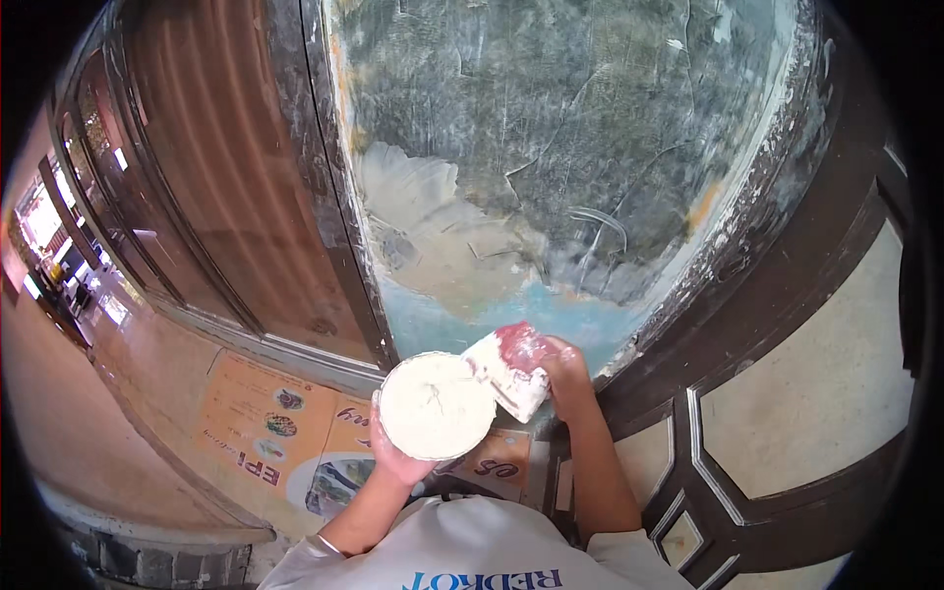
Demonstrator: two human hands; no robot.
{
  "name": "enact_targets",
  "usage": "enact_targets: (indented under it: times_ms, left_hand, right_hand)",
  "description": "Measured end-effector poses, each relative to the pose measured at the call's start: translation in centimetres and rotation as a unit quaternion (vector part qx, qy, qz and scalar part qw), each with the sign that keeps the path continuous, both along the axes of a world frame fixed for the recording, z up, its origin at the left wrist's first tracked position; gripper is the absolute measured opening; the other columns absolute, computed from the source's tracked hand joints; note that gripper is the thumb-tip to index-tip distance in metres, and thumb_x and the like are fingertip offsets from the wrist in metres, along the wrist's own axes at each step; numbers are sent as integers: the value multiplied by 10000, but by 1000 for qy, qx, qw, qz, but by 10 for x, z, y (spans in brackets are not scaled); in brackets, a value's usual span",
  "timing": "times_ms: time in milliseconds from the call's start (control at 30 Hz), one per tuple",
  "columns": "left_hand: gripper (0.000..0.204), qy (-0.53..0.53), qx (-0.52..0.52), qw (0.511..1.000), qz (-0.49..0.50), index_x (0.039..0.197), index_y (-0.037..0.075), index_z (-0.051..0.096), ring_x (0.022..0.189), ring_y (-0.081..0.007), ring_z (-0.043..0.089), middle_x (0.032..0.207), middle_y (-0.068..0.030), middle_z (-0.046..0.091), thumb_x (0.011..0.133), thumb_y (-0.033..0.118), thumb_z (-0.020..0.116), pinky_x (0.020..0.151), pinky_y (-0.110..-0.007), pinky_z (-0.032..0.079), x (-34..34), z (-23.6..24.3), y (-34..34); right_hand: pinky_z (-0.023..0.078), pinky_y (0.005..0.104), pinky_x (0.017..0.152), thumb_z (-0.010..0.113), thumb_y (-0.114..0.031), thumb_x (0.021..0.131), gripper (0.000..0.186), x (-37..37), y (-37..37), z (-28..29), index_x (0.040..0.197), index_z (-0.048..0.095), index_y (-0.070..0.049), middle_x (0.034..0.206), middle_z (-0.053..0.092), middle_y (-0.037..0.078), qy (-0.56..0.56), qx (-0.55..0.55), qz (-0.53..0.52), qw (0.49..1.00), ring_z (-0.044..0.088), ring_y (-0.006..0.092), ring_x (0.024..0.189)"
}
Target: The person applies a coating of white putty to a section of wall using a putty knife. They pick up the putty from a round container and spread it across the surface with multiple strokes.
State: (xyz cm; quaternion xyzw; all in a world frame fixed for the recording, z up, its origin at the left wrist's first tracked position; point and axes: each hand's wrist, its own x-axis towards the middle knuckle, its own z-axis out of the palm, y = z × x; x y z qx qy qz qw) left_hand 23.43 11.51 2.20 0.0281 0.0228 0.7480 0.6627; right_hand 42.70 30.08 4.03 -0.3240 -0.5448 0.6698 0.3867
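Note:
My left hand (395, 460) is closed round the side and underside of a round tub of white putty (436, 405), held up in front of my body. The pale, thick putty fills it nearly to the rim, with a small crack-like mark in its surface. At its right, my right hand (567, 376) grips a putty knife (511, 374) with red showing on its upper part and white putty smeared over it. The knife's left edge is at the tub's rim; whether they touch I cannot tell. Ahead stands a grey-green wall panel (551, 147) with pale smeared patches low down.
A dark-framed window with a brown curtain (236, 147) stands at the left. Dark wood panelling with pale insets (816, 374) curves along the right. An orange printed banner (265, 418) lies on the floor below, near a curved ledge (147, 492).

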Motion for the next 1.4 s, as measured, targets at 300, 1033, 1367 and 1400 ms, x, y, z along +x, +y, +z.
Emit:
enact_targets:
  times_ms: [300,1033,1367,1400]
  left_hand:
    - [777,34,-5,999,-4,1530,146,372,1419,-375,388,1580,-125,363,948,660,356,1158,-576,304,-13,0,1]
    - [759,37,28,999,22,1541,161,352,1446,-390,336,1599,-123,325,952,637,398,1168,-592,282,-133,-2,-36]
    - [725,48,-16,999,10,1520,166,393,1435,-389,355,1587,-116,350,945,606,414,1147,-616,301,-139,-4,-39]
    - [716,83,-30,996,26,1513,161,405,1430,-381,365,1579,-115,364,945,596,417,1147,-609,305,-138,-6,-39]
  right_hand:
    - [485,272,792,588,-102,929,217,-15,2,22,1073,663,42,948,688,38,-116,94,85,985,594,96,866]
    - [506,340,677,708,-48,831,140,-63,-48,6,956,647,-27,887,660,118,-198,453,9,869,635,287,776]
    - [456,218,575,640,-157,967,210,-28,29,-53,1151,610,-58,913,646,4,-11,55,-297,953,579,62,706]
    - [462,219,570,641,-175,972,258,-31,37,-52,1194,603,-50,974,665,26,54,81,-295,951,609,79,725]
